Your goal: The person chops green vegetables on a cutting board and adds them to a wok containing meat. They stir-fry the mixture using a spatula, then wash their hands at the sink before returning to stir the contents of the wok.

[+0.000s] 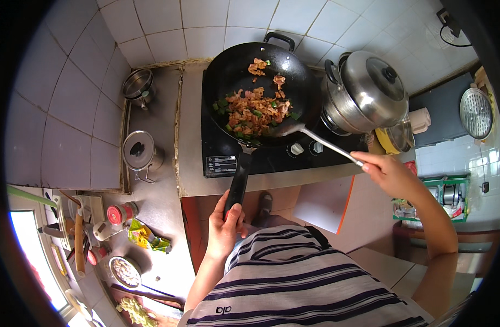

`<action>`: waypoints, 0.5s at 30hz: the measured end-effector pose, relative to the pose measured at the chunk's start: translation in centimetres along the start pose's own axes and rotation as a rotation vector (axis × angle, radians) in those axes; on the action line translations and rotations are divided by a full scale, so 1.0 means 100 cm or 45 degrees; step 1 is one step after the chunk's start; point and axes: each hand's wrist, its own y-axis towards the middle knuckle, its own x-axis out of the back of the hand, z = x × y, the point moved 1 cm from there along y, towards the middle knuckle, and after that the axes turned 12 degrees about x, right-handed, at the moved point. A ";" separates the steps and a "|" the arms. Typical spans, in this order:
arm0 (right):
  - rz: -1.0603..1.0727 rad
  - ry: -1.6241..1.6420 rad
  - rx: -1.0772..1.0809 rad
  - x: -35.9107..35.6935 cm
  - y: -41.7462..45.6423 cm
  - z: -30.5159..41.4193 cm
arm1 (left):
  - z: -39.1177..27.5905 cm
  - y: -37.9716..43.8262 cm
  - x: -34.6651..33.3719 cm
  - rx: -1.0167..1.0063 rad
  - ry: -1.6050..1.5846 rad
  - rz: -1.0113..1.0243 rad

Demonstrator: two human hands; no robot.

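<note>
A black wok (pixel 229 67) sits on the left part of a black gas stove (pixel 270 157). My left hand (pixel 225 222) grips the wok's long handle (pixel 241 175) near its end. In my right hand (pixel 386 173) is the handle of a metal spatula (pixel 327 143), whose blade rests low in the wok against the food. Browned meat pieces (pixel 254 108) mixed with chopped green pepper (pixel 221 104) lie mostly in the lower part of the pan. A few bits of meat (pixel 257 66) cling higher on the far wall.
A lidded steel steamer pot (pixel 370 94) stands right of the wok, close to the spatula. Left on the counter are a small lidded pot (pixel 139 151), a red-lidded jar (pixel 116 214) and a bowl of sliced food (pixel 125 272). Chopped vegetables (pixel 137 312) lie on a cutting board (pixel 168 312).
</note>
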 end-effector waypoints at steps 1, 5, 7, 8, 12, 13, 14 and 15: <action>-0.033 0.026 0.048 -0.008 0.005 -0.001 | 0.001 0.002 0.000 -0.005 0.015 0.014; -0.230 0.111 0.237 -0.073 0.078 -0.016 | 0.003 0.002 0.001 -0.005 0.042 0.033; -0.394 0.180 0.194 -0.100 0.114 -0.047 | 0.000 0.004 0.000 0.004 0.062 0.038; -0.481 0.308 0.199 -0.104 0.126 -0.054 | 0.000 0.004 0.000 0.013 0.062 0.030; -0.575 0.449 0.069 -0.077 0.156 -0.047 | 0.004 0.004 0.003 -0.003 0.031 0.016; -0.629 0.312 0.173 -0.078 0.168 -0.057 | 0.004 0.004 0.002 -0.004 0.034 0.034; -0.702 0.187 0.278 -0.084 0.181 -0.069 | 0.004 0.005 -0.001 0.003 0.044 0.046; -0.787 0.079 0.411 -0.092 0.190 -0.060 | 0.004 0.005 -0.001 0.005 0.042 0.042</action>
